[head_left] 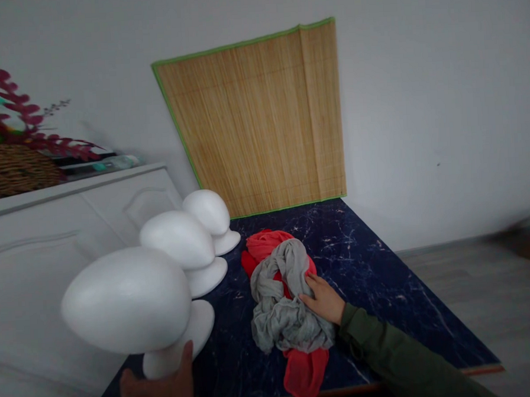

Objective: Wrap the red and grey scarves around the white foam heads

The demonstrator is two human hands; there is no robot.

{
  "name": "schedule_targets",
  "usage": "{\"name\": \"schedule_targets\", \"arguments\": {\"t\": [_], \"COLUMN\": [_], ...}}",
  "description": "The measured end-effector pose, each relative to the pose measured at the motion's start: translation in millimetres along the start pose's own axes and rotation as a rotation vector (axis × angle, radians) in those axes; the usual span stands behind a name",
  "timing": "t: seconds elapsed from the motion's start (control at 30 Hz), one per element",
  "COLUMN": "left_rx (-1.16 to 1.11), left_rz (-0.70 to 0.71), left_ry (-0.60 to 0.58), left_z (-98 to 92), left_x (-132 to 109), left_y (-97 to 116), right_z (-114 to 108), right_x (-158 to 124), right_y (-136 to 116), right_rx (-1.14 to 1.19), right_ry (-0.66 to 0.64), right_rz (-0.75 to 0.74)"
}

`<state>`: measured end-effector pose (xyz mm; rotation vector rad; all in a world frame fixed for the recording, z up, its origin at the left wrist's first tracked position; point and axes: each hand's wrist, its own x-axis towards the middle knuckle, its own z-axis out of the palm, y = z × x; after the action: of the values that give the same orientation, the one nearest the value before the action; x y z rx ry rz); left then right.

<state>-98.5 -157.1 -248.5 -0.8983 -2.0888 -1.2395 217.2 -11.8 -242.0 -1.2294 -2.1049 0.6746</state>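
Red cloth point(267, 241): part hidden under crumpled grey cloth point(292, 324)
My left hand point(162, 394): blurred, cut off, at nearest white form point(128, 300) left of grey cloth; grip I cannot tell
My right hand point(325, 301): fingers apart on grey cloth

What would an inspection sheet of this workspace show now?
Surface: dark-blue, marble-patterned table.
Job's things: crumpled grey cloth over red cloth; three white egg-shaped forms on round bases.
Clutter: brown wicker basket with purple leafy stems, on white panelled cabinet.
Hands: left hand at neck of nearest form, grip unclear; right hand, fingers spread, on grey cloth.
Cables: nothing seen.
Surroundings: green-edged tan slatted mat, pale wall, grey floor.
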Motion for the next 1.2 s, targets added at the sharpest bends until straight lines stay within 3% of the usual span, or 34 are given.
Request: {"name": "schedule_targets", "arguments": {"t": [0.03,0.07,0.1,0.17,0.23,0.3,0.37,0.43,0.5,0.6,0.7,0.9,1.03,1.13,1.2], "left_rx": [-0.007,-0.040,-0.099,-0.271,-0.419,-0.490,-0.411,-0.157,0.001,0.043,0.054,0.058,0.082,0.030,-0.114], "left_rz": [0.013,0.054,0.115,0.265,0.378,0.435,0.493,0.427,0.376,0.398,0.464,0.565,0.526,0.532,0.629], "left_ry": [0.101,0.119,0.054,-0.278,-0.607,-0.760,-0.889,-0.984,-1.031,-1.037,-1.020,-0.982,-0.867,-0.637,-0.489], "left_z": [-5.0,-9.9,-13.9,-15.3,-2.7,26.0,65.5,106.4,140.7,174.3,191.6,203.7,186.3,151.2,121.9], "left_x": [-11.4,-21.5,-29.5,-36.8,-33.3,-24.2,-15.9,-10.6,-6.0,8.3,29.6,47.3,48.9,51.8,44.6], "left_y": [10.2,22.7,37.3,72.0,110.7,147.2,174.3,187.8,187.3,170.7,152.9,141.9,147.6,164.5,181.6], "right_z": [-0.3,-0.6,-0.6,1.0,6.1,14.4,23.7,30.7,33.3,31.1,29.0,34.5,32.5,26.6,23.8], "right_x": [0.2,0.3,0.5,0.5,-0.2,-1.9,-4.3,-5.6,-4.4,2.2,9.9,16.3,20.5,27.3,31.8], "right_y": [-0.3,-1.2,-2.9,-9.5,-20.8,-35.5,-49.6,-57.9,-57.6,-44.8,-32.7,-32.9,-29.5,-23.3,-20.4], "right_rx": [-0.012,-0.023,-0.035,-0.061,-0.075,-0.061,-0.022,0.037,0.154,0.529,0.902,1.079,1.258,1.350,1.362], "right_ry": [-0.010,-0.023,-0.038,-0.072,-0.110,-0.142,-0.186,-0.247,-0.308,-0.333,-0.276,-0.246,-0.262,-0.311,-0.366], "right_rz": [-0.009,-0.020,-0.034,-0.046,-0.037,-0.042,-0.095,-0.165,-0.226,-0.222,-0.057,0.087,0.270,0.395,0.433]}}
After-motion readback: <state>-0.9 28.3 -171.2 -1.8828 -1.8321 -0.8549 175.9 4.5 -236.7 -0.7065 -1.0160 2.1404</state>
